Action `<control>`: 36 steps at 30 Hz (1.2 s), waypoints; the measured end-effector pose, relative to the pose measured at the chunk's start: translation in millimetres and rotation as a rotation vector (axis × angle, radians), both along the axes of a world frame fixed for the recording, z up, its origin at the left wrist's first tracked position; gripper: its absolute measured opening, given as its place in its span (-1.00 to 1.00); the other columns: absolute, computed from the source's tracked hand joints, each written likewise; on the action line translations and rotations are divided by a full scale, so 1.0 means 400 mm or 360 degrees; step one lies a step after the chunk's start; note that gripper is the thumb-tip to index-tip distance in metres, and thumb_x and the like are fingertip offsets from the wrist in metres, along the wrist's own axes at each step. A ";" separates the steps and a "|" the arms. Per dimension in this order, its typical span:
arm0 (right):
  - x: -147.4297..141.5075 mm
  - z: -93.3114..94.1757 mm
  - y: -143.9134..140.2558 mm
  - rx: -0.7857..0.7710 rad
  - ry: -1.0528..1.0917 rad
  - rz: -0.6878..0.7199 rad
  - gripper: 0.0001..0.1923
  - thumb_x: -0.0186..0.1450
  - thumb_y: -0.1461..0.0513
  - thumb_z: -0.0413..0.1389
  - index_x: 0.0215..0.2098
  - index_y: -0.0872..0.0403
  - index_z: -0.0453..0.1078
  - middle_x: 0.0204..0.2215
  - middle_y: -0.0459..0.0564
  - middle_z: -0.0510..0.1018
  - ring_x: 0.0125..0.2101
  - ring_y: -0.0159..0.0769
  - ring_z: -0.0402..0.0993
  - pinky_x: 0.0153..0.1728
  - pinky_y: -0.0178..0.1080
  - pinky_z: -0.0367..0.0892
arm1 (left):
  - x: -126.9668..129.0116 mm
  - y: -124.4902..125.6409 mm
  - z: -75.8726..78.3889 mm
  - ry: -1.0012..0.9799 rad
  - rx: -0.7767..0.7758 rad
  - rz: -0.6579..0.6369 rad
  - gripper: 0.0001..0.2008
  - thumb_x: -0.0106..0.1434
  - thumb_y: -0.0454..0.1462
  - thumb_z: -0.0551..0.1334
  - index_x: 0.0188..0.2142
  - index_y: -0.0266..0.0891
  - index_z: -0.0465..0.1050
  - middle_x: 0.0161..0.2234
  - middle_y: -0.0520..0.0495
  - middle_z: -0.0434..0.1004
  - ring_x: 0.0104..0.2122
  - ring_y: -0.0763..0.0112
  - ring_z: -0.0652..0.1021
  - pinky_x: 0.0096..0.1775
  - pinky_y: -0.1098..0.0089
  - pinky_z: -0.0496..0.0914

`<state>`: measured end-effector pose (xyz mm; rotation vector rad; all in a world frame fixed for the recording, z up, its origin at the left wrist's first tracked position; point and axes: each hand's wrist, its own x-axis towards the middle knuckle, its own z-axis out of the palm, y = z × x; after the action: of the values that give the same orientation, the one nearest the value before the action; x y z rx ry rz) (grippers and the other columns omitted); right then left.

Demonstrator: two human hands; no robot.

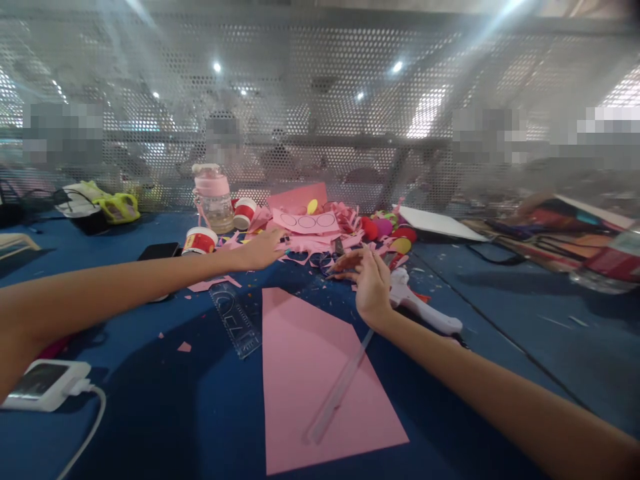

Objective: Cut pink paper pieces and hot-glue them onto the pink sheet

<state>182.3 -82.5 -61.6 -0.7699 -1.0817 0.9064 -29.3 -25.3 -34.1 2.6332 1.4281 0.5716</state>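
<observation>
My left hand [263, 250] reaches forward across the blue table [150, 400] and touches the pile of pink paper scraps [310, 243], fingers apart. My right hand [370, 280] hovers over the near edge of the same pile, fingers spread and bent, next to a white glue gun [425, 312]. Whether it pinches a small piece I cannot tell. A large pink paper sheet [310, 387] lies in front of me with a clear stick [340, 390] across it. A transparent ruler [235, 320] lies left of the sheet.
A pink-capped bottle [214, 197] and two red-and-white paper cups [200, 240] stand behind the scraps. A black phone [159, 251] lies at left, a white power bank [43, 385] with cable at the near left. A perforated metal screen [320, 100] closes the back; other people sit beyond it.
</observation>
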 end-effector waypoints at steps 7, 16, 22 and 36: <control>-0.002 -0.002 0.002 -0.0027 0.0032 0.0000 -0.72 0.17 0.04 0.00 -0.56 0.03 0.30 -0.64 -0.12 0.41 -0.62 -0.37 0.36 -0.68 -0.33 0.31 | -0.006 -0.065 0.025 0.0182 -0.0362 0.0088 -0.38 -0.02 -0.06 0.18 0.01 -0.31 0.18 0.00 -0.28 0.29 -0.05 0.11 0.37 -0.11 0.26 0.28; -0.008 0.000 -0.004 -0.0011 0.0024 0.0042 -0.69 0.16 0.02 0.01 -0.56 0.06 0.30 -0.64 -0.14 0.42 -0.62 -0.41 0.37 -0.68 -0.38 0.32 | -0.002 -0.162 -0.005 0.0308 -0.0666 0.0125 -0.30 -0.17 -0.07 0.29 -0.06 -0.28 0.10 -0.20 -0.23 0.36 -0.34 0.23 0.45 -0.46 0.42 0.25; -0.001 0.007 0.001 -0.0065 0.0150 0.0041 -0.72 0.17 0.05 0.01 -0.57 0.05 0.30 -0.64 -0.11 0.44 -0.61 -0.38 0.38 -0.66 -0.34 0.35 | -0.011 -0.133 0.007 0.0019 -0.0646 -0.0031 -0.54 -0.12 -0.01 0.29 -0.30 -0.24 0.30 -0.37 -0.04 0.39 -0.40 0.38 0.39 -0.49 0.48 0.21; 0.005 0.071 -0.017 -0.0561 0.0331 0.0647 -0.59 0.26 0.08 -0.10 -0.63 0.11 0.31 -0.70 -0.05 0.46 -0.68 -0.38 0.39 -0.68 -0.36 0.30 | -0.003 0.006 0.002 -0.0151 -0.1027 -0.0566 -0.53 -0.02 -0.35 0.21 -0.06 -0.24 0.26 -0.48 0.06 0.41 -0.49 0.49 0.43 -0.45 0.51 0.25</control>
<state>184.3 -89.4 -33.4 -0.7323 -0.9185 1.5186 -30.3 -22.8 -33.5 2.2123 0.8806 0.1513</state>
